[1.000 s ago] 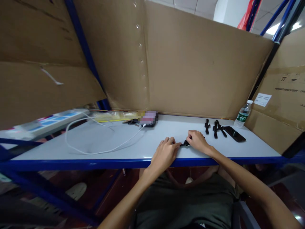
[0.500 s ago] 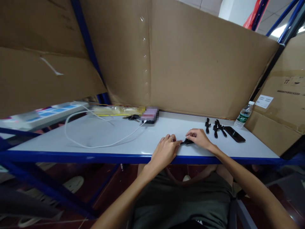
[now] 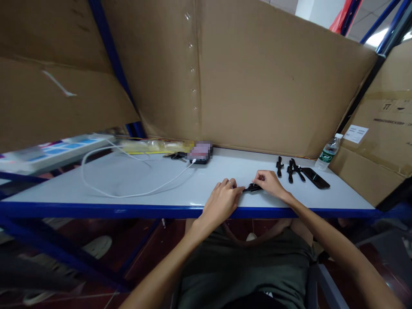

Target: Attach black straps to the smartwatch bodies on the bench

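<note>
A small black plastic part [image 3: 252,187] lies on the white shelf top [image 3: 144,180] near its blue front edge. My left hand [image 3: 222,200], with a ring on one finger, pinches the part's left end. My right hand [image 3: 269,183] has its fingers closed over the part's right end. Both hands rest on the shelf top, close together. Most of the part is hidden under the fingers.
Three similar black parts [image 3: 289,168] and a dark phone [image 3: 316,177] lie to the right, with a water bottle [image 3: 327,152] behind. A white cable [image 3: 128,193] runs to a device [image 3: 200,153] at the back. Cardboard sheets [image 3: 257,81] wall the shelf; a power strip [image 3: 54,150] sits left.
Both hands stay on the small black part and have shifted only slightly. The view has drifted a little.
</note>
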The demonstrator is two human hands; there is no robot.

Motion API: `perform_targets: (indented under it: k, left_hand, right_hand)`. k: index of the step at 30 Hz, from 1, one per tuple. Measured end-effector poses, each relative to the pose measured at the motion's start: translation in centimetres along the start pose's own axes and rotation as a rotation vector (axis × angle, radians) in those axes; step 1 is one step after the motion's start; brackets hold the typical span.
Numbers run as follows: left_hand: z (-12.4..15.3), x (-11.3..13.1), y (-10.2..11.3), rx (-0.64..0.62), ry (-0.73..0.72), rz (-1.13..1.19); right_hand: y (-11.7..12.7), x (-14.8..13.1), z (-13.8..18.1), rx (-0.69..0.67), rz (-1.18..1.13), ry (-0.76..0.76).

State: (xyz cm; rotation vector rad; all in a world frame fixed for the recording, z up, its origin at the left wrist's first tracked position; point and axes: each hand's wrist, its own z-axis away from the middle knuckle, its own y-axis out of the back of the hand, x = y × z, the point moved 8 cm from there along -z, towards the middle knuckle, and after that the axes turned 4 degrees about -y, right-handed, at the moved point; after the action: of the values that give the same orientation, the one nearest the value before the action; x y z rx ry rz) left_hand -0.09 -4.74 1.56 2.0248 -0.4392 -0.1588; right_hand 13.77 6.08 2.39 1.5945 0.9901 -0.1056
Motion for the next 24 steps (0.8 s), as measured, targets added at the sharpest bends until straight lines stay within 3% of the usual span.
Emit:
perform_targets:
  k: [4, 7, 13, 19, 24]
  left_hand:
    - [0.0, 0.0, 0.0, 0.009, 0.001, 0.016]
    - [0.2, -0.2, -0.1, 0.026, -0.001, 0.029]
    - [0.2, -0.3, -0.2, 0.026, -0.021, 0.002]
    - [0.1, -0.1, -0.3, 0.002, -0.023, 0.002]
    - [0.2, -0.2, -0.1, 0.025, -0.016, 0.006]
  right_hand:
    - [-0.1, -2.2, 1.2, 0.136, 0.315, 0.122]
    - [-0.7, -2.8, 1.4, 0.108, 0.395, 0.133]
    - [0.2, -2.1, 1.3, 0.168, 0.164, 0.125]
    - [-0.6, -1.0, 0.6, 0.064, 0.008, 0.103]
    - [-0.5, -0.2, 0.3, 0.064, -0.086, 0.016]
